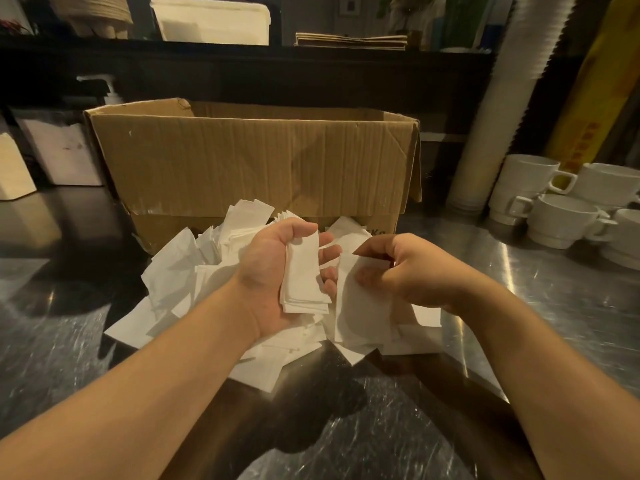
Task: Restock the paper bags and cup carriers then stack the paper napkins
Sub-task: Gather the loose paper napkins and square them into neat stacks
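Observation:
A loose heap of white paper napkins [180, 271] lies on the steel counter in front of an open cardboard box [249, 161]. My left hand [270, 268] grips a small stack of napkins [304, 282] upright above the heap, thumb over its top edge. Just to its right, my right hand [405, 271] pinches a single napkin [360, 313] that hangs down over the pile. Flat brown paper bags [349, 40] lie on the dark shelf at the back. Pulp cup carriers [93, 12] are stacked at the shelf's far left.
White mugs [561, 213] stand stacked at the right, behind them a tall sleeve of paper cups [502, 109]. A white tub [211, 20] sits on the shelf. A pump bottle [110, 91] and white containers [62, 150] stand at the left. The steel counter [346, 441] extends toward me.

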### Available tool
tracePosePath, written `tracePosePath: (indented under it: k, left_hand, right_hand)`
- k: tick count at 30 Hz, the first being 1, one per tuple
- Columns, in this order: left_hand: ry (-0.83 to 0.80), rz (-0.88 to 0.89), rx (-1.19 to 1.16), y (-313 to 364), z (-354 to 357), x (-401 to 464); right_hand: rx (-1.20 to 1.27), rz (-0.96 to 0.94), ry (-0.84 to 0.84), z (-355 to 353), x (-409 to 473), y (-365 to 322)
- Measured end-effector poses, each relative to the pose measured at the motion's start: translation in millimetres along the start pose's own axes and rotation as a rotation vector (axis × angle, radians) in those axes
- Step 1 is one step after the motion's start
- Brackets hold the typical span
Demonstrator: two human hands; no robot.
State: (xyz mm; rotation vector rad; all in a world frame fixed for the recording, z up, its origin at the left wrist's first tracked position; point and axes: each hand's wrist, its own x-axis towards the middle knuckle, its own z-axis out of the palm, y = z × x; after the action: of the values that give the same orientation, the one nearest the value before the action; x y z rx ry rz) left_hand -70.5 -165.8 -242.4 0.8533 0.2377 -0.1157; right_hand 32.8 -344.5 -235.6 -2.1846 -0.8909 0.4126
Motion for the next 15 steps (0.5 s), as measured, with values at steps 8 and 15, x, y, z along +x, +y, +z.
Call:
tracePosePath:
  k: [8, 15]
  left_hand:
    - [-0.042, 0.006, -0.045, 0.7, -3.2, 1.9]
    - [-0.067, 0.097, -0.064, 3.6, -0.6, 0.4]
  right_hand:
    - [0.072, -0.061, 0.079, -4.5, -3.0, -2.0]
    - [0.536, -0.236, -0.119, -23.3, -18.0, -3.7]
